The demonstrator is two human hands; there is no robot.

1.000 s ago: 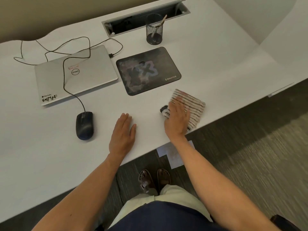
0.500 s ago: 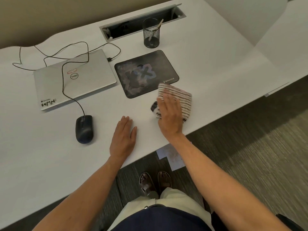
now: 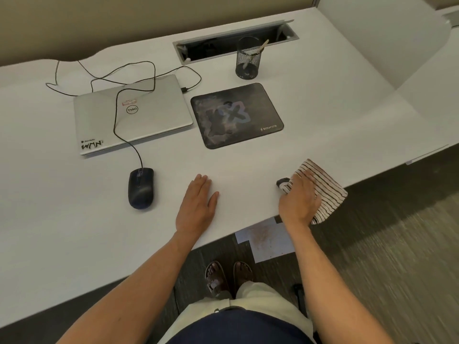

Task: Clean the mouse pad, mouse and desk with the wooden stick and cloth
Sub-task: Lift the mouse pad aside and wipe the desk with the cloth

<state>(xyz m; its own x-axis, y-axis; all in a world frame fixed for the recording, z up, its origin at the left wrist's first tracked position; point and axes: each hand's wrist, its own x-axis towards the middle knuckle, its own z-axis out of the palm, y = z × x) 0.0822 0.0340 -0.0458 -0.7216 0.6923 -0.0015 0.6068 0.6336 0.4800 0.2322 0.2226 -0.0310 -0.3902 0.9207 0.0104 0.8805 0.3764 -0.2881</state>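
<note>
Two bare hands lie on the white desk (image 3: 323,100), both close to its near edge. The left hand (image 3: 197,204) rests flat, palm down, fingers straight and together, holding nothing. The right hand (image 3: 299,197) presses down on the striped cloth (image 3: 327,192) with its fingers spread over the fabric; the picture is blurred there, so how far the fingers curl into the cloth is hard to say, but they look mostly straight. The cloth sits right at the near edge of the desk, its right corner hanging past the edge, and a small dark bunched end of it pokes out to the left of the hand.

Left of the left hand, a dark mouse (image 3: 140,188) lies on the desk, its cable (image 3: 116,115) running up over the lid of a closed silver laptop (image 3: 154,110) towards the far left of the desk. The mouse pad (image 3: 236,115) lies just beside the laptop's right edge, in the middle of the desk, well apart from both hands. Behind it, near the far edge, a black mesh cup (image 3: 248,58) stands with the wooden stick (image 3: 262,45) leaning inside, its tip above the rim. An open cable tray (image 3: 285,36) is set into the desk behind the cup.
</note>
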